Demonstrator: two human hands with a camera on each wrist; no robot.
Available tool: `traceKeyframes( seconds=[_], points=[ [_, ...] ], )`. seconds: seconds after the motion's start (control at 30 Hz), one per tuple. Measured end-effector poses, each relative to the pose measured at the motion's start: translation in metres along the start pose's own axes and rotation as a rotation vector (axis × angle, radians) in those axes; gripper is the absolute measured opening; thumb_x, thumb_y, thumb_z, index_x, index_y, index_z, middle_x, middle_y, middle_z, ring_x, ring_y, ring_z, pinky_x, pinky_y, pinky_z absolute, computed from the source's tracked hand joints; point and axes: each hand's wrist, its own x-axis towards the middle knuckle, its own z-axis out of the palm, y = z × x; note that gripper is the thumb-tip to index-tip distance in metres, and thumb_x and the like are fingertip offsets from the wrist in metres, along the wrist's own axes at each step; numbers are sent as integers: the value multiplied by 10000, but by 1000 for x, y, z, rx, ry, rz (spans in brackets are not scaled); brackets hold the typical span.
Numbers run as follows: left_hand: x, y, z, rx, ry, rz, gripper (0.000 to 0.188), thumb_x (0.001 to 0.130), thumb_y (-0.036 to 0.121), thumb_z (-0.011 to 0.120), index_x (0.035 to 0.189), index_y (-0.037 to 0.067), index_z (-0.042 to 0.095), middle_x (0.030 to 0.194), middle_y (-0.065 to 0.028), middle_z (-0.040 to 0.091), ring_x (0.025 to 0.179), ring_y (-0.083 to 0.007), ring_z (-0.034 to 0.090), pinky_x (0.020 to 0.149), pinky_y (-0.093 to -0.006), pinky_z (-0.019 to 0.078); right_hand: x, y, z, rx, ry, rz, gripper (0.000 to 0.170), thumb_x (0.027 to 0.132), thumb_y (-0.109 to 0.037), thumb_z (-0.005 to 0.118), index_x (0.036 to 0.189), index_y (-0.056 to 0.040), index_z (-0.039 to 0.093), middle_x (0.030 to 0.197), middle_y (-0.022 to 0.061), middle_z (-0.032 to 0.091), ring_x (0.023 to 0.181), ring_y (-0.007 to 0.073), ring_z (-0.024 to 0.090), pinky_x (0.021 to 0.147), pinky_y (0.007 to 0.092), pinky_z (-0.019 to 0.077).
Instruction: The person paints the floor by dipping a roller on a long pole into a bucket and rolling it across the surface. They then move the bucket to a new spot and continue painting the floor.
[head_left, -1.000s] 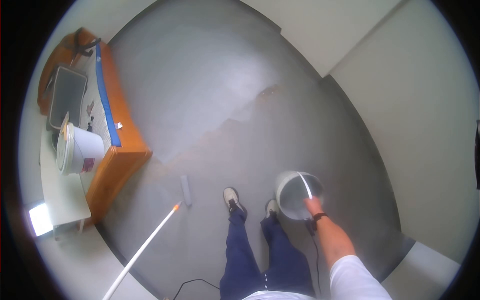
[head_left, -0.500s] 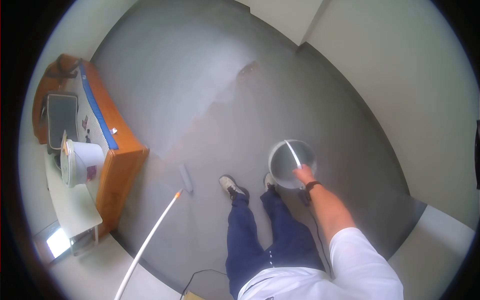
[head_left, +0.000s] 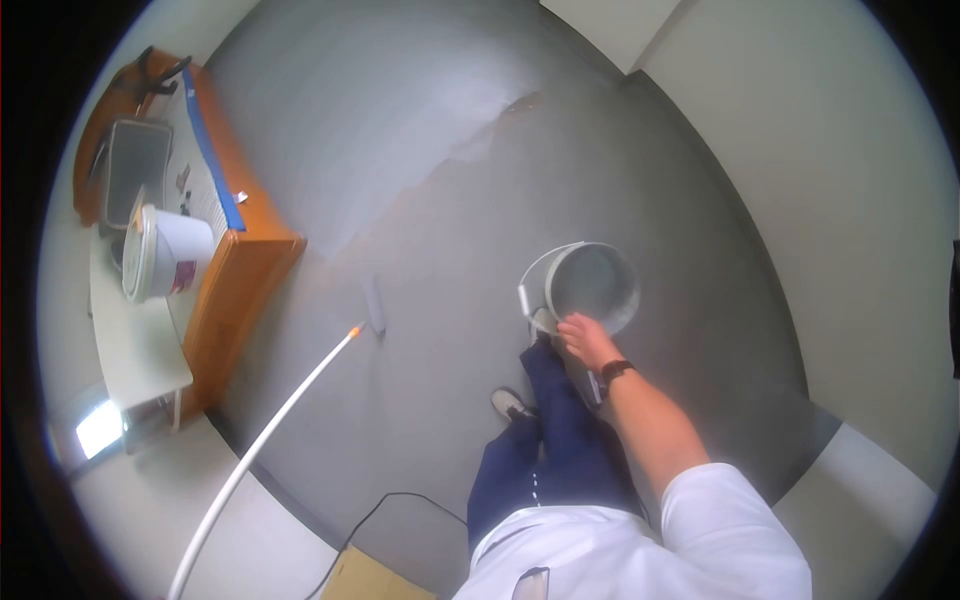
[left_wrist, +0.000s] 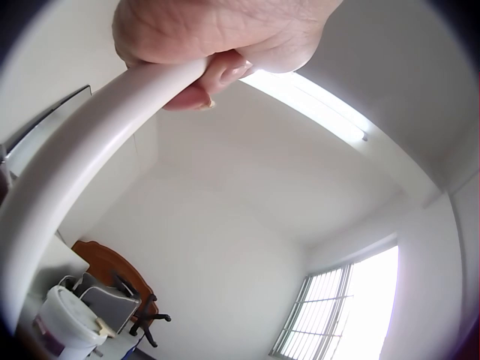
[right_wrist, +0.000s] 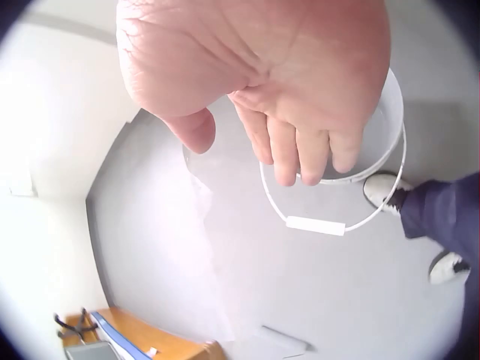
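Note:
My left hand (left_wrist: 217, 34) grips a long white pole (left_wrist: 82, 150) in the left wrist view; the head view does not show that hand. There the pole (head_left: 260, 440) slants to a grey roller (head_left: 373, 305) on the floor. My right hand (head_left: 590, 343) is beside the near rim of a pale bucket (head_left: 625, 315), which stands on the floor with its handle (head_left: 523, 300) hanging down to the left. In the right wrist view the right hand (right_wrist: 262, 67) has its fingers extended, holding nothing, above the bucket handle (right_wrist: 315, 226).
At the left, a wooden bed frame (head_left: 255, 270) and a white table (head_left: 140, 350) stand near a lidded white bucket (head_left: 185, 250). A black cable (head_left: 400, 494) and a piece of cardboard (head_left: 365, 580) lie by my legs. Walls rise at the right.
My right hand has let go of the bucket handle, which has dropped to the left. The bucket is upright on the floor, and my feet have shifted.

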Motion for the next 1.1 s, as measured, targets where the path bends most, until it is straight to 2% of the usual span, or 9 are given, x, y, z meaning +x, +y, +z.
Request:
traceKeyframes(
  seconds=[0.07, 0.17, 0.23, 0.37, 0.53, 0.63, 0.77, 1.0, 1.1],
  points=[
    [-12, 20, 6, -1245, 298, -920, 187, 812, 180, 647, 950, 55, 630, 725, -89, 573, 626, -284, 548, 570, -458, 470, -26, 13, -12, -3, -33, -1, 621, 984, -415, 453, 1429, 9, 366, 1427, 171, 481, 1315, 301, 462, 1091, 421, 340],
    [-11, 63, -1, -1231, 473, -1312, 286, 1010, 88, 433, 746, 8, 510, 676, -89, 537, 696, -188, 543, 762, -304, 453, -82, 23, -20, -121, -5, 22, 589, 992, -375, 447, 1425, 17, 367, 1417, 197, 479, 1307, 304, 471, 1079, 409, 362],
    [-54, 29, 26, -1124, 403, -1264, 251, 1002, 105, 473, 869, -86, 567, 765, -123, 607, 801, -242, 606, 846, -346, 483, -120, 31, -25, -248, 59, 30, 568, 1003, -342, 427, 1435, 19, 351, 1416, 209, 473, 1293, 302, 483, 1067, 407, 382],
    [1, 168, -60, -1291, 549, -1390, 390, 1021, 133, 416, 663, 125, 263, 607, -20, 207, 561, -154, 261, 813, -347, 424, -175, 46, -23, -443, 137, -53, 507, 972, -271, 503, 1372, 30, 425, 1266, 202, 583, 1122, 279, 602, 941, 392, 475],
    [27, 193, -131, -1364, 586, -1236, 441, 1013, 177, 475, 631, 138, 259, 603, 0, 215, 568, -112, 253, 779, -324, 384, -243, 33, 21, -580, 136, -221, 483, 951, -251, 550, 1330, 39, 477, 1210, 202, 614, 1062, 265, 633, 883, 363, 500],
    [-7, 137, -128, -1649, 679, -1171, 464, 997, 179, 506, 620, 147, 238, 601, 12, 207, 560, -108, 231, 687, -286, 337, -240, 31, 63, -665, 26, -351, 464, 937, -248, 574, 1295, 43, 518, 1164, 188, 638, 1012, 256, 651, 860, 352, 510],
    [27, 179, -173, -1729, 748, -1081, 469, 979, 163, 517, 619, 152, 216, 593, 13, 198, 549, -108, 200, 608, -290, 255, -250, 17, 150, -911, -233, -531, 452, 907, -232, 610, 1249, 59, 564, 1083, 167, 674, 966, 238, 665, 877, 328, 506],
    [7, 142, -314, -2116, 604, -432, 478, 974, 162, 520, 611, 167, 208, 574, 17, 198, 521, -115, 203, 548, -299, 202, -299, 49, 257, -1369, -686, -613, 445, 864, -225, 653, 1233, 15, 589, 1137, 195, 658, 1062, 282, 636, 954, 367, 487],
    [18, 166, -392, -2099, 538, -350, 469, 975, 168, 519, 614, 166, 219, 574, 19, 210, 520, -112, 214, 547, -293, 212, -314, 64, 258, -1484, -809, -1106, 521, 820, -210, 685, 1280, -14, 539, 1255, 204, 571, 1200, 353, 523, 1021, 429, 431]
  ],
)
